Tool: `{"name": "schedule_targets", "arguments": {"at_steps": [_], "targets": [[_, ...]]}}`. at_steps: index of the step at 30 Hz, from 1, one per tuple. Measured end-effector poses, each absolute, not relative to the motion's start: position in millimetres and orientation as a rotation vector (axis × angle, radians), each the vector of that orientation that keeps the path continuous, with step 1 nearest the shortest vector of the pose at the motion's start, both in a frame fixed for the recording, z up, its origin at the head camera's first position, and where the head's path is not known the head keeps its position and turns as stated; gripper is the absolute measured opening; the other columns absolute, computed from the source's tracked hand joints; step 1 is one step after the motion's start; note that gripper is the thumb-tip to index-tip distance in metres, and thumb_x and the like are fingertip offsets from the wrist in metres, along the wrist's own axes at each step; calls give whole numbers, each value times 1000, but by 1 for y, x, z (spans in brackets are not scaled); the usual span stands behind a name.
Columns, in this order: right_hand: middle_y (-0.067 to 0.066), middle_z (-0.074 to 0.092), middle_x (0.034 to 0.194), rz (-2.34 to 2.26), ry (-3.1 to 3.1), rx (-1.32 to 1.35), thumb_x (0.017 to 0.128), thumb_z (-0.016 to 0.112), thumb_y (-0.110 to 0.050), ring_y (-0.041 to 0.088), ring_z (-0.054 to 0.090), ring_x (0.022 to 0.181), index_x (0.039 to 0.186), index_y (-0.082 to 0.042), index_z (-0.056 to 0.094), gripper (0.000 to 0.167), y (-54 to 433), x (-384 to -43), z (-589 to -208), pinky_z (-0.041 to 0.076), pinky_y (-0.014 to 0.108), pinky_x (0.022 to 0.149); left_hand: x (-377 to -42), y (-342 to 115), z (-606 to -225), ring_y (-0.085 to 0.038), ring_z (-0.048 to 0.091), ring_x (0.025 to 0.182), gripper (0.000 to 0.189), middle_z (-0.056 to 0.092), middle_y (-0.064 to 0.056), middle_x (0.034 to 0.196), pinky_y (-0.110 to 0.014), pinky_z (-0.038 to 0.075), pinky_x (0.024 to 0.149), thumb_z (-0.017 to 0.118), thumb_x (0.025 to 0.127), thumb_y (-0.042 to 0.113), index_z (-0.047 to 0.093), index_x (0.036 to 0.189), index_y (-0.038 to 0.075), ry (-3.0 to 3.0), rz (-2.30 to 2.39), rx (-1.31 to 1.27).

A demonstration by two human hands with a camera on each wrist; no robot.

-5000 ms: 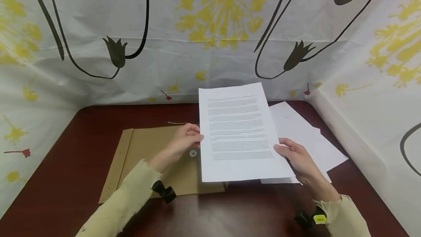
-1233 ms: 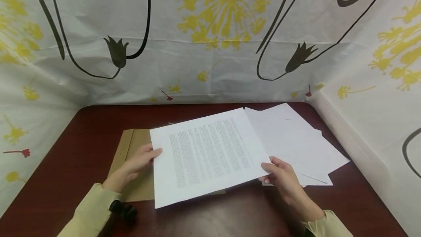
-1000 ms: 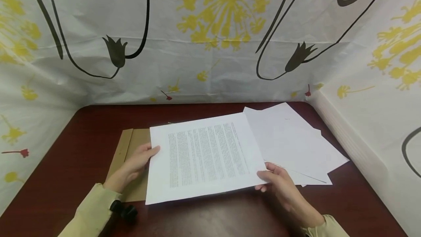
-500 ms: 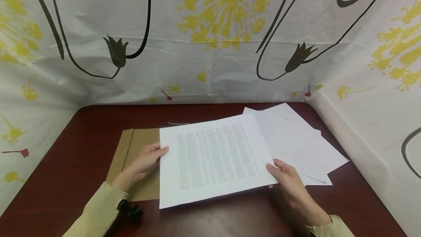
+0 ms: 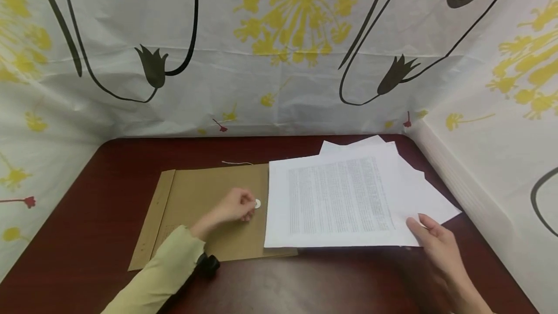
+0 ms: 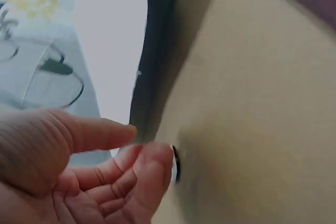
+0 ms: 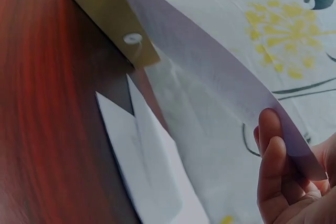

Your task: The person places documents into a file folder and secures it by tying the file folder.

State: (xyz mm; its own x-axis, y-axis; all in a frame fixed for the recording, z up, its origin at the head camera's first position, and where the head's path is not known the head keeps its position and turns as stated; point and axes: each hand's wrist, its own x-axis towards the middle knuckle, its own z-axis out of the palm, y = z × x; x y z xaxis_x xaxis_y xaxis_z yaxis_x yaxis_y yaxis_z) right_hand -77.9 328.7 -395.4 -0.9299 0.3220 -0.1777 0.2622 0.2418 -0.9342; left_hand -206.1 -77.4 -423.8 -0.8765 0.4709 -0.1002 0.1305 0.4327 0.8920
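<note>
My right hand (image 5: 442, 248) pinches the lower right corner of a printed sheet of paper (image 5: 335, 197), thumb on top and fingers beneath. In the right wrist view, the sheet (image 7: 205, 56) bows upward as it stretches away from the fingers. My left hand (image 5: 228, 210) is over a brown kraft document envelope (image 5: 196, 188), fingers loosely bent beside its white disc (image 5: 257, 204). Nothing lies between thumb and fingers of the left hand (image 6: 105, 171) in the left wrist view. The sheet's left part overlaps the envelope's right side.
Several loose white sheets (image 5: 420, 190) lie fanned out at the right, partly hidden under the held sheet. A thin string (image 5: 235, 163) shows at the envelope's far edge. The dark red table (image 5: 331, 285) meets a patterned cloth wall (image 5: 279, 86) behind.
The sheet was upright at first, then turned sideways in both hands. Since half a second ago, it has moved right with my right hand, and my left hand has let go of it.
</note>
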Motion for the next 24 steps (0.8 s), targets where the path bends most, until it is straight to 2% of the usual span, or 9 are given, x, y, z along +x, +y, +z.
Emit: {"name": "schedule_targets", "arguments": {"at_steps": [1,3,7,10,12,14,16,21,24], "targets": [[-20,64,74,1761,-2451,-568,96,51,-29,2,62,65,135,17,28,65,333,-76,-394,50,22,56,-207,-72,-423,-9,53,51,9,57,-5,62,-21,45,50,56,87,-1,58,78,-4,2457,1324,571],[-22,63,75,1660,-2476,-562,96,51,-30,-1,62,67,135,18,29,65,341,-72,-389,50,20,57,-207,-60,-419,-6,42,45,25,45,3,52,-19,36,44,58,82,-2,49,60,6,2626,1135,652],[-28,59,75,1419,-2529,-543,96,50,-33,-4,60,65,134,17,33,65,352,-64,-377,49,18,55,-206,-38,-415,-7,26,44,44,25,7,48,-20,24,43,62,80,6,30,51,14,2772,911,661],[-23,62,76,1524,-2396,-445,96,53,-24,0,61,63,127,-6,56,36,357,-60,-369,49,19,52,-205,-24,-415,-7,24,45,49,22,7,50,-21,24,42,68,81,22,29,52,15,2816,795,653],[-22,63,77,1568,-2326,-385,95,54,-18,-1,60,63,114,-26,63,23,358,-57,-364,48,18,52,-205,-16,-416,-7,24,46,51,23,6,52,-21,23,41,71,77,31,30,53,15,2857,704,647],[-19,65,77,1558,-2275,-329,93,56,-11,0,61,62,95,-39,61,29,356,-57,-360,47,17,50,-205,-9,-416,-8,24,47,51,24,5,53,-21,23,40,72,74,37,31,53,15,2896,632,630],[-23,63,75,1405,-2299,-326,92,57,-8,-2,59,59,93,-44,59,35,352,-56,-356,46,15,49,-205,-2,-418,-8,25,47,51,26,5,54,-22,23,39,70,72,42,32,53,15,2925,541,597],[-27,62,71,1222,-2227,-299,86,60,4,-8,56,57,88,-43,61,47,342,-55,-347,44,10,49,-205,10,-421,-9,28,47,52,28,4,54,-22,26,37,65,73,53,35,54,15,2972,326,539],[-26,62,70,1185,-2173,-313,84,61,7,-9,54,58,85,-40,64,47,337,-54,-342,42,7,51,-205,12,-423,-10,28,47,51,28,4,54,-22,26,37,65,73,51,35,53,15,2970,305,538]]}}
